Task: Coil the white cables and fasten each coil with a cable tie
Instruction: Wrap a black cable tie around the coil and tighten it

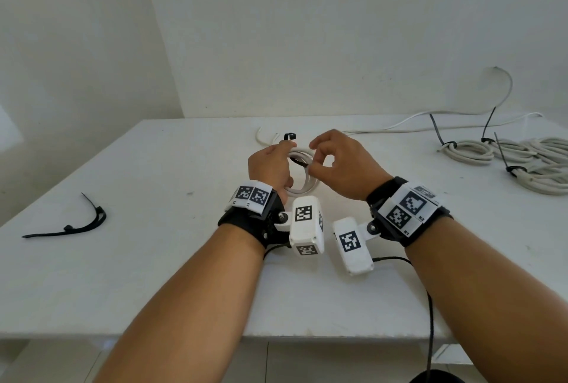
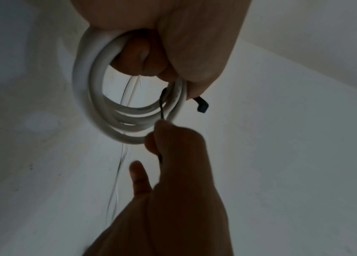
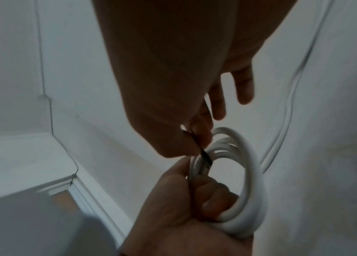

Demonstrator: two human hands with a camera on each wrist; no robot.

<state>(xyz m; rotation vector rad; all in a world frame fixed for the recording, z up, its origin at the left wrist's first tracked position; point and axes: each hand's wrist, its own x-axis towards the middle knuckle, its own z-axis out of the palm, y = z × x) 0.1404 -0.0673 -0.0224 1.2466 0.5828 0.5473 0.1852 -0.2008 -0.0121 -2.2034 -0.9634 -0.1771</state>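
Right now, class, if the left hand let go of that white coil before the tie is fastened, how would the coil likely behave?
The white coil would probably spring looser: its loops already sit uneven though the left hand grips them. It looks springy, not limp, keeping a round shape. The black cable tie, pinched by the right hand, looks thin and bendy.

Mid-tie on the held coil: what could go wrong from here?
1. The right hand only pinches the thin black cable tie; it may slip before locking.
2. The left hand grips one side of the white coil; the free loops could splay.
3. The cable's tail trails across the table and may drag.
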